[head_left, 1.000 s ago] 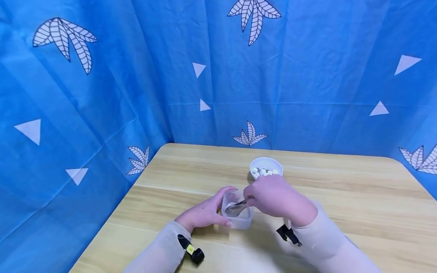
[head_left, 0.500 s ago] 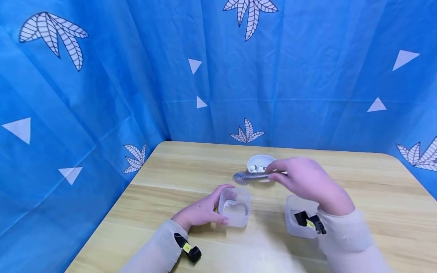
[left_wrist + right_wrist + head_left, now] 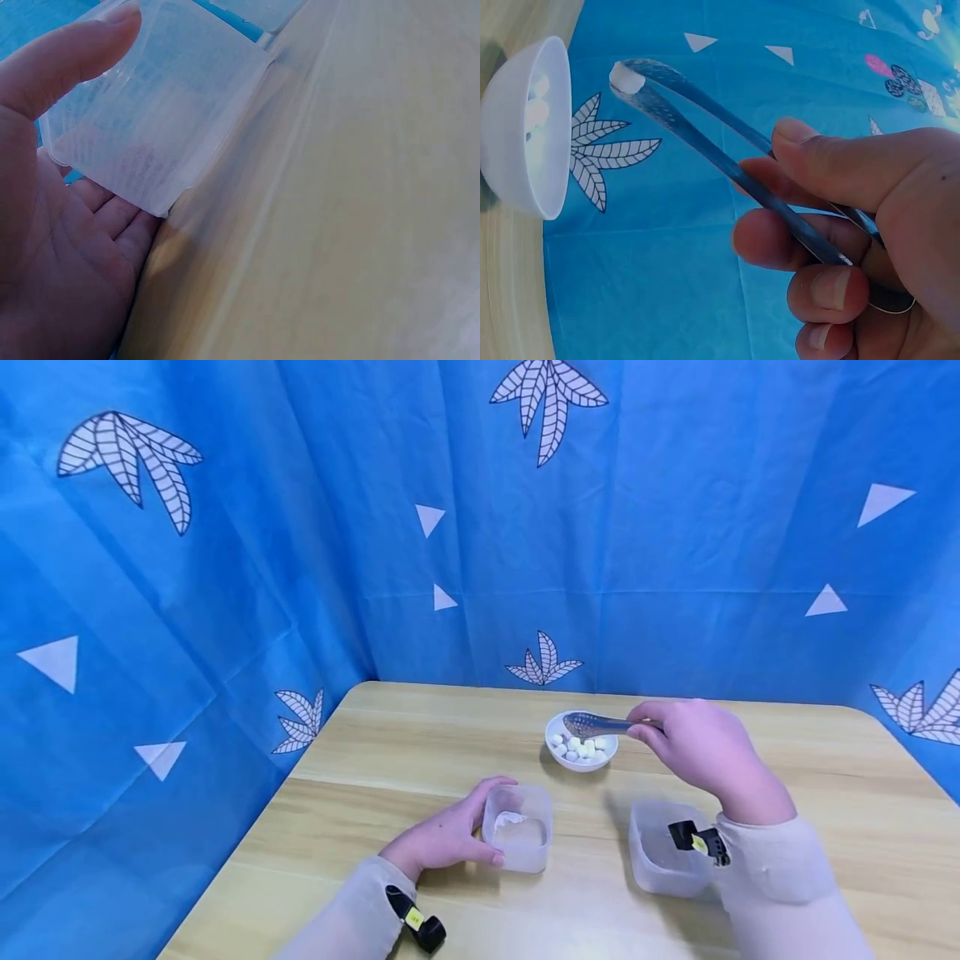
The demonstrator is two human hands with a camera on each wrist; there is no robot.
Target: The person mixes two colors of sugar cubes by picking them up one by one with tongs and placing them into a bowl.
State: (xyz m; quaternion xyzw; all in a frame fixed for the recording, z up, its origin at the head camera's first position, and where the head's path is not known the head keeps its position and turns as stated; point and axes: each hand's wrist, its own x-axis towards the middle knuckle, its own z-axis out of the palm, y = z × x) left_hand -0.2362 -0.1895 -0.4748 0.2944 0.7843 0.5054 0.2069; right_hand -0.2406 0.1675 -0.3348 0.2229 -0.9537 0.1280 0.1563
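My right hand (image 3: 705,752) holds a pair of metal tongs (image 3: 596,724) level over a white bowl (image 3: 577,767). In the right wrist view, a small white chunk (image 3: 625,78) is pinched between the tips of the tongs. Several similar white chunks (image 3: 588,749) lie in the bowl; they look like marshmallows, though I cannot be sure. On the table, my left hand (image 3: 450,833) grips a clear, square plastic container (image 3: 525,860) from its left side, thumb in front and fingers behind. Something whitish lies inside this container, hard to make out.
A second clear plastic container (image 3: 663,882) stands on the right, partly hidden under my right wrist. All stand on a wooden table (image 3: 420,727), with a blue patterned curtain (image 3: 675,527) behind it and on the left.
My right hand has lifted the tongs out of the left container and carried them right and away from me to the bowl. The left hand stays on its container.
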